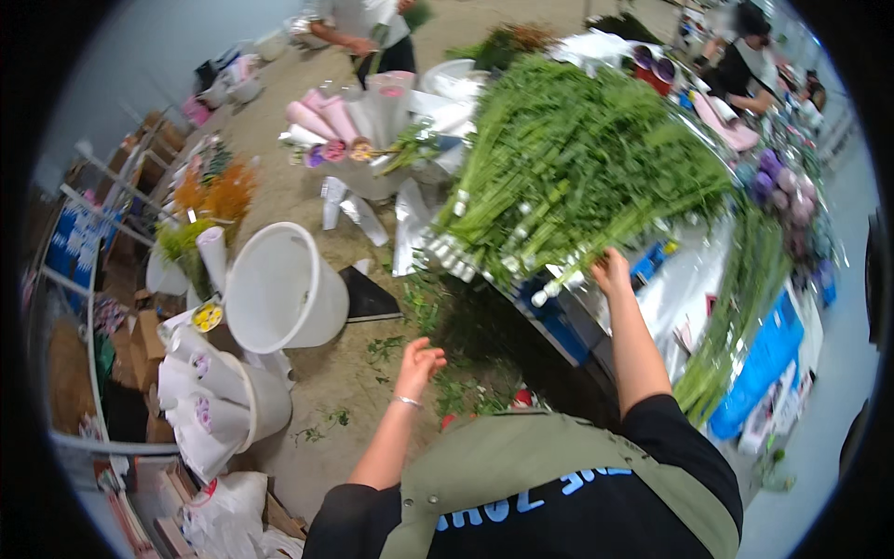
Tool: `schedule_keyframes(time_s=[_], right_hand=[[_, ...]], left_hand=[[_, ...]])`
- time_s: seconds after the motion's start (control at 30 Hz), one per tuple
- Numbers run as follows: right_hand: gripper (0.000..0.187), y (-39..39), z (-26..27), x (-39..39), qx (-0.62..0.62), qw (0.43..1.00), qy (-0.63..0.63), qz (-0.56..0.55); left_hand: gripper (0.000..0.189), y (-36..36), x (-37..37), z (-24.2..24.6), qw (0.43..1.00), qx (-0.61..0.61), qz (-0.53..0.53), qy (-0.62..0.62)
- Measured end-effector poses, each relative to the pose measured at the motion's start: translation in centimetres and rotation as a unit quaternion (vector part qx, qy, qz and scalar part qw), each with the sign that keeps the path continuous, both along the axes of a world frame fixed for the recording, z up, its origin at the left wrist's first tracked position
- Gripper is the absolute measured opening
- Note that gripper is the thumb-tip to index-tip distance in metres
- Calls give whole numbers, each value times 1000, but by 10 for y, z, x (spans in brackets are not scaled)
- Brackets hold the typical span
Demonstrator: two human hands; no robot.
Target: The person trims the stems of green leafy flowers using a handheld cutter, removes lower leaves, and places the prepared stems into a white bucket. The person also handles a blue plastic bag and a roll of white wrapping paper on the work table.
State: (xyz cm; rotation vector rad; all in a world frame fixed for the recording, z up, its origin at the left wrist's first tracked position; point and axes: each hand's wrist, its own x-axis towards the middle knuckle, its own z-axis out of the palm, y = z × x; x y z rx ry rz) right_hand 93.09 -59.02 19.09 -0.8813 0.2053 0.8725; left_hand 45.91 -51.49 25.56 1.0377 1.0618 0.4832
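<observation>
A large heap of leafy green stems (587, 154) lies on the work table, its bundled ends wrapped in white and pointing towards me. My right hand (612, 271) is at the near edge of the heap, beside a bundle with a white-wrapped end (545, 296); whether the fingers grip it cannot be told. Over the floor to the left, my left hand (420, 363) hangs in the air with its fingers slightly curled and apart, holding nothing. Long green stems (733, 314) lie on clear wrap (656, 314) to the right of my right arm.
An empty-looking white bucket (269, 286) and another bucket (269, 405) with paper-wrapped flowers stand left. Leaf scraps (328, 423) litter the floor. Wrapped bouquets (335, 122) stand ahead. One person (367, 35) is across the floor, another person (744, 70) at the far right.
</observation>
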Motion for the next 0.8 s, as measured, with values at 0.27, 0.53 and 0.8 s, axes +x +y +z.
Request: schedule_keyframes(time_s=[0.27,0.53,0.8], right_hand=[[19,20,-6,-14,-102,992,65,29],[9,-1,71,-159,32,985,-129,109],[13,-26,83,-280,-7,883,-373,285]], left_hand=[[35,14,-9,22,998,-18,-63,11],[27,34,-55,12,998,-41,-28,27],[66,87,54,113,953,150,-242,-106]])
